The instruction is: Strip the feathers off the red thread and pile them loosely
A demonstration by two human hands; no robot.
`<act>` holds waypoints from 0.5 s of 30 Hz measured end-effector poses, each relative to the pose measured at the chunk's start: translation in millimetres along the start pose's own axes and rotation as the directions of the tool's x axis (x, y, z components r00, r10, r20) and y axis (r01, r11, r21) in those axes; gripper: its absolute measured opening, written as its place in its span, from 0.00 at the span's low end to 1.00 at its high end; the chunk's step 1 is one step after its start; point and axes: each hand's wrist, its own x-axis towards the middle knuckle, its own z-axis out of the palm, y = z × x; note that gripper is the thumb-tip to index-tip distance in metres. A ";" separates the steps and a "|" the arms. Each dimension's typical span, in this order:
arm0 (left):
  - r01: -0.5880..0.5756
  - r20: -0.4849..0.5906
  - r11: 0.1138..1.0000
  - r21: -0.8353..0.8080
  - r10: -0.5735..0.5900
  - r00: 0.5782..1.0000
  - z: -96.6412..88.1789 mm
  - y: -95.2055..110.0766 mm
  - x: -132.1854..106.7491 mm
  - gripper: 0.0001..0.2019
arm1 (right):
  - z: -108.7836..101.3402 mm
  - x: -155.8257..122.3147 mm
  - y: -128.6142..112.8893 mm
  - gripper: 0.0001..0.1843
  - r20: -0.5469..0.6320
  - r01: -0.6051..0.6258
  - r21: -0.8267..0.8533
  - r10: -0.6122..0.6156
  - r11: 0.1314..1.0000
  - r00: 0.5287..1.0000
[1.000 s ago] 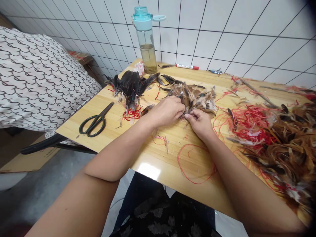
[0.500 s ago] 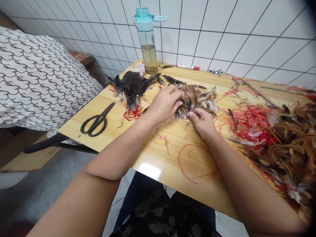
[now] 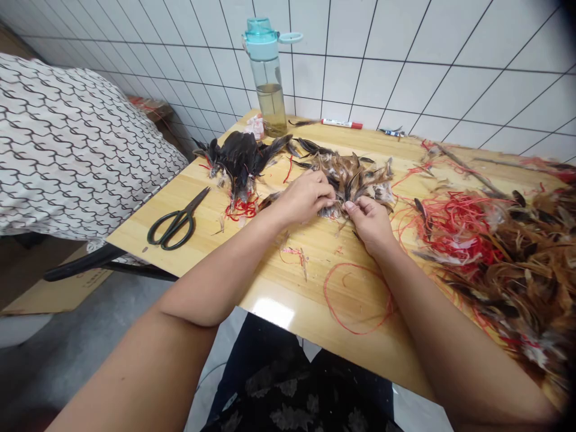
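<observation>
Brown and black feathers (image 3: 360, 171) lie in a loose pile near the middle of the wooden table (image 3: 252, 264). My right hand (image 3: 371, 225) pinches feathers by their pale quill ends at the pile's near edge, thumb uppermost. Just left of it, my left hand (image 3: 308, 195) touches the same pile, its fingers curled and their tips pressed together. What those tips hold is too small to make out. Behind my left forearm sits a bunch of black feathers (image 3: 243, 159) with red strings at its base.
Black-handled scissors (image 3: 175, 225) lie at the left. A water bottle (image 3: 271, 90) stands at the back near a red-and-white marker (image 3: 342, 123). On the right is a large heap of brown feathers (image 3: 535, 258) beside tangled red string (image 3: 463, 225). A red string loop (image 3: 326, 294) lies in front.
My left hand has come down slightly toward me, uncovering more of the feathers behind it. My right hand stays at nearly the same spot, still pinching.
</observation>
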 end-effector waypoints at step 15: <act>0.027 -0.036 0.999 0.024 -0.026 0.999 -11.6 11.2 0.5 0.05 | -0.6 -0.3 -0.2 0.17 0.036 0.005 -0.034 -0.004 0.999 0.999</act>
